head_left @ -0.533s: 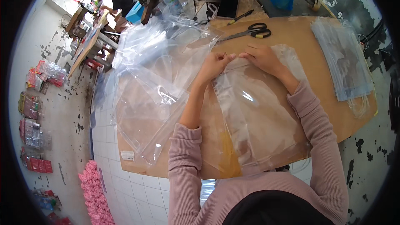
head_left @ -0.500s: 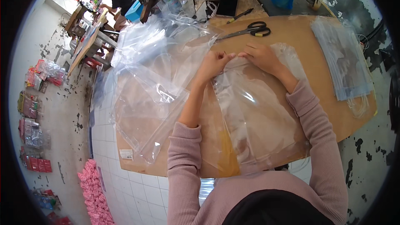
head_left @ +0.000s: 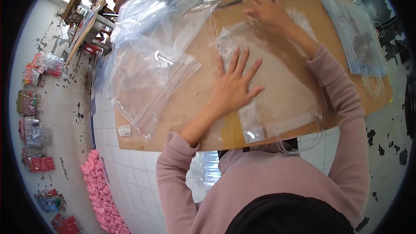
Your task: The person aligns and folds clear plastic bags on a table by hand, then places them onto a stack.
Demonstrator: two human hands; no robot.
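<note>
Left hand (head_left: pixel 236 84) presses flat, fingers spread, on clear plastic bag (head_left: pixel 277 82); right hand (head_left: pixel 268 11) rests open at its far edge. Smoothing step, judged; next move calls for even pressure.

We're looking down at a brown cardboard-topped table (head_left: pixel 190 99) with a clear plastic bag (head_left: pixel 281 82) laid flat on it. Our left hand (head_left: pixel 236 86) is pressed palm-down on the bag, fingers spread. Our right hand (head_left: pixel 268 11) rests at the bag's far edge, right by the scissors (head_left: pixel 242 1). A loose pile of clear bags (head_left: pixel 151 56) sits to the left, and another stack (head_left: pixel 357 34) lies off to the right.
</note>
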